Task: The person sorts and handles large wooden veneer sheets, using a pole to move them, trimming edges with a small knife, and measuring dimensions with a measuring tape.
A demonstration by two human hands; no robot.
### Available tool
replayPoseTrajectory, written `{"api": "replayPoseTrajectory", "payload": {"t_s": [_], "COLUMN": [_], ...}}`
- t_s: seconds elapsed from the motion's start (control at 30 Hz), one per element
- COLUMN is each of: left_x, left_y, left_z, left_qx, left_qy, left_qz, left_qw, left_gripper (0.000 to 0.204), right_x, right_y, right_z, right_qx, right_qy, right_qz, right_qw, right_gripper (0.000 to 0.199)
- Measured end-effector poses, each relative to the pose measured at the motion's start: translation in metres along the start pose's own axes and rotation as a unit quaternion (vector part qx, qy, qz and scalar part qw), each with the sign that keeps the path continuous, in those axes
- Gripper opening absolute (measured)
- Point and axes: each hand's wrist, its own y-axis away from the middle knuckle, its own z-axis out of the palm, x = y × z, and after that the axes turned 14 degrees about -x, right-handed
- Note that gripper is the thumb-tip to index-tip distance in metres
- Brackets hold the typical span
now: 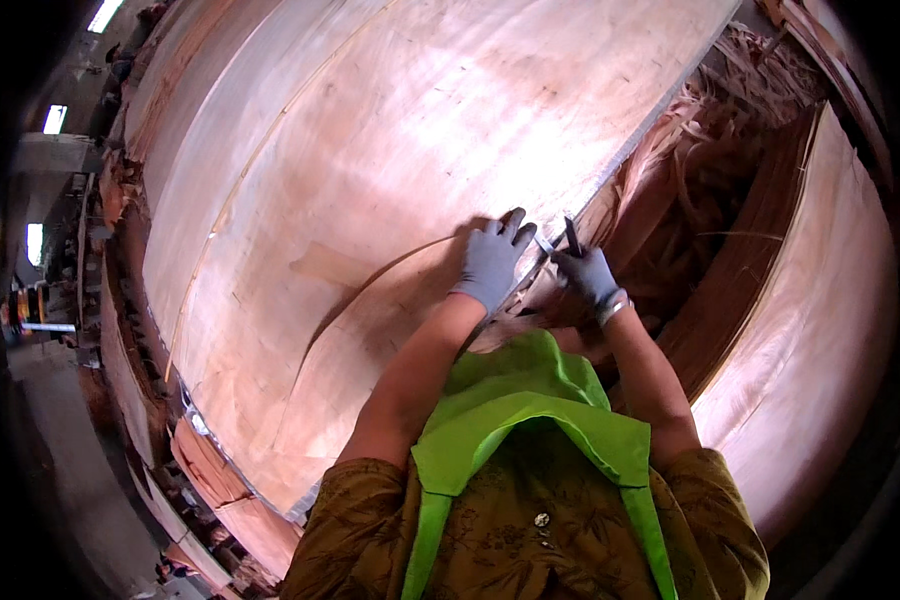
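My left hand (494,260), in a grey glove, lies flat with fingers spread on a large pale wood veneer sheet (390,160), close to its right edge. My right hand (586,272), also gloved, grips a small dark-handled knife (568,238) just past that edge, blade end pointing toward the left hand. A loose curved piece of veneer (370,330) overlaps the sheet beneath my left forearm. I wear a green apron over a brown patterned shirt.
Heaps of torn veneer scraps (710,150) fill the gap to the right of the sheet. Another stack of veneer sheets (820,330) stands at the far right. More stacked sheets (140,400) line the left edge, beside a dim factory aisle.
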Motion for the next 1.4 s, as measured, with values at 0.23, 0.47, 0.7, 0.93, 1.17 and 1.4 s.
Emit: {"api": "replayPoseTrajectory", "payload": {"t_s": [0.23,0.47,0.7,0.93,1.17,1.4], "left_x": [0.005,-0.044,-0.085,-0.088,-0.08,-0.089], "left_y": [-0.007,0.103,0.123,0.112,0.114,0.112], "left_z": [0.009,0.039,0.077,0.055,0.047,0.052], "left_qx": [0.034,0.182,0.243,0.052,0.031,0.041], "left_qy": [0.031,0.249,0.208,0.059,0.068,0.129], "left_qz": [-0.013,-0.04,-0.176,-0.104,-0.135,-0.108], "left_qw": [0.999,0.95,0.931,0.991,0.988,0.985], "left_gripper": [0.05,0.036,0.035,0.047,0.043,0.052], "right_x": [0.044,-0.018,-0.06,-0.034,-0.032,-0.013], "right_y": [0.06,0.058,-0.052,-0.063,-0.006,0.071], "right_z": [0.067,0.081,0.141,0.142,0.133,0.182], "right_qx": [0.016,-0.216,-0.232,-0.183,-0.152,-0.074], "right_qy": [0.038,0.117,0.007,-0.028,0.012,0.185], "right_qz": [-0.034,-0.094,-0.034,-0.037,0.051,-0.148], "right_qw": [0.999,0.965,0.972,0.982,0.987,0.969], "right_gripper": [0.02,0.017,0.021,0.038,0.012,0.012]}}
